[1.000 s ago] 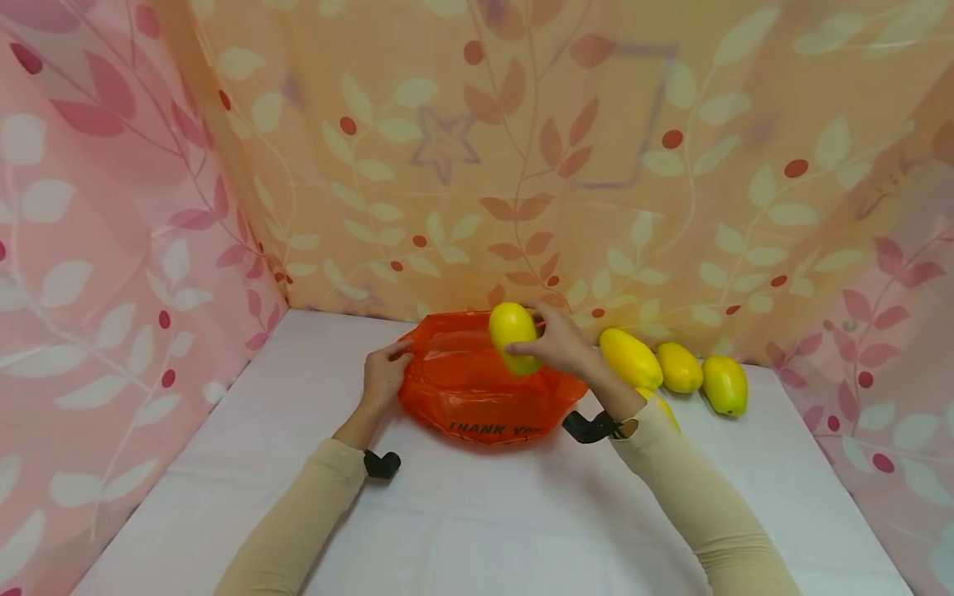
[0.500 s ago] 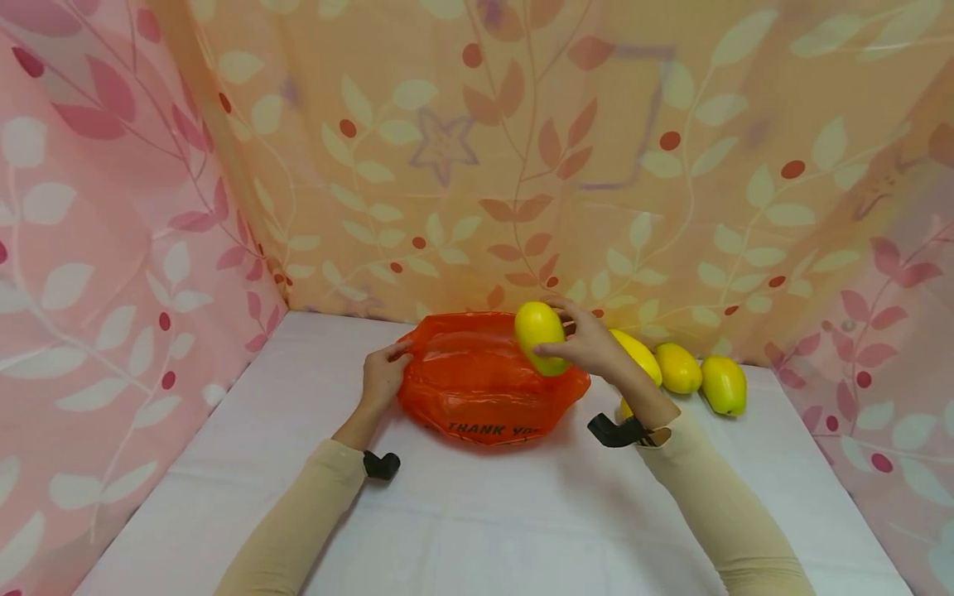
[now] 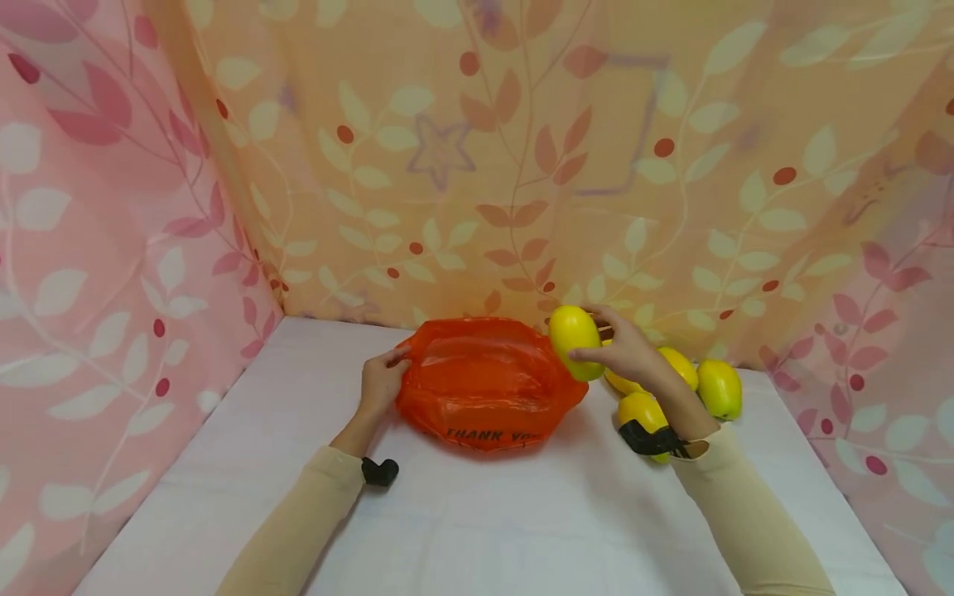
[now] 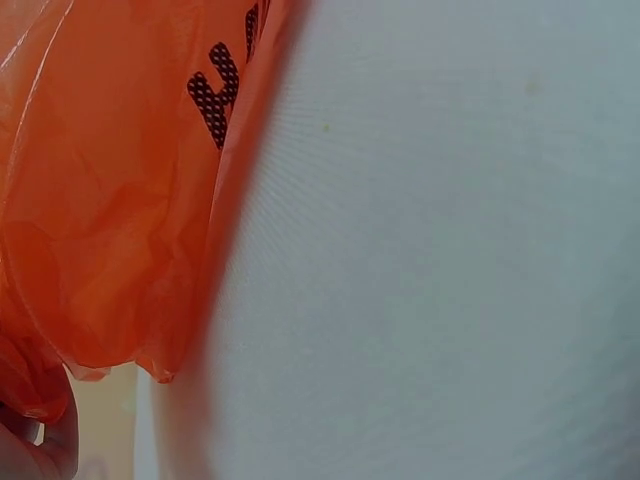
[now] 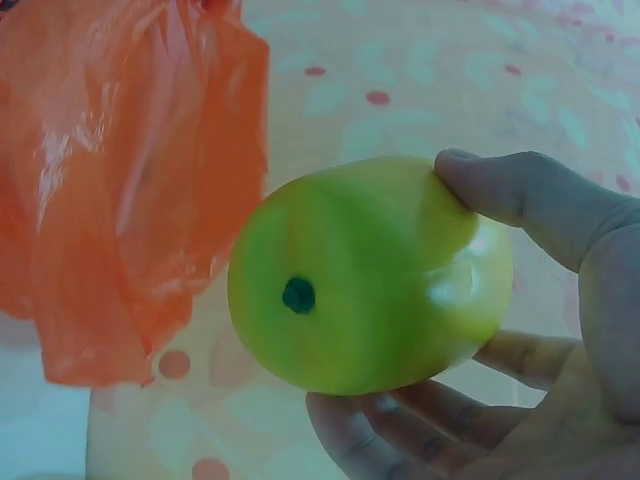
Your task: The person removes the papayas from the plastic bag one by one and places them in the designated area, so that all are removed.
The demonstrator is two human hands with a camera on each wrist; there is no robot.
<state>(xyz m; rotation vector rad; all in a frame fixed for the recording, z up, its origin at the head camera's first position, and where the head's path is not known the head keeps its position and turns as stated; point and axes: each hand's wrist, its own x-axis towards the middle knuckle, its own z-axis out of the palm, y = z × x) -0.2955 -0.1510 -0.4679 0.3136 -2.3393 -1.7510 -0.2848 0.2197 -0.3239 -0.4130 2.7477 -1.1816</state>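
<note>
An orange plastic bag [image 3: 477, 372] with "THANK YOU"-style lettering lies spread on the white tabletop. At its left edge my left hand [image 3: 378, 383] pinches the plastic; the left wrist view catches only part of that hand [image 4: 45, 450] beside the bag [image 4: 100, 180]. My right hand [image 3: 626, 352] holds a yellow-green mango [image 3: 574, 338] up at the bag's right end. In the right wrist view the mango [image 5: 360, 280] shows its dark stem end, with the thumb on one side and fingers on the other. The bag [image 5: 140, 180] hangs in folds beyond it.
Several more mangoes rest on the table at the right: one near the right wrist [image 3: 639, 411], partly covered by a black wrist mount [image 3: 652, 439], and another mango [image 3: 719, 389] farthest right. Leaf-patterned curtains [image 3: 440, 232] enclose the back and sides.
My right hand has carried the mango rightward, from above the middle-right of the bag to its right end. The left hand keeps its place on the bag, which stays nearly still.
</note>
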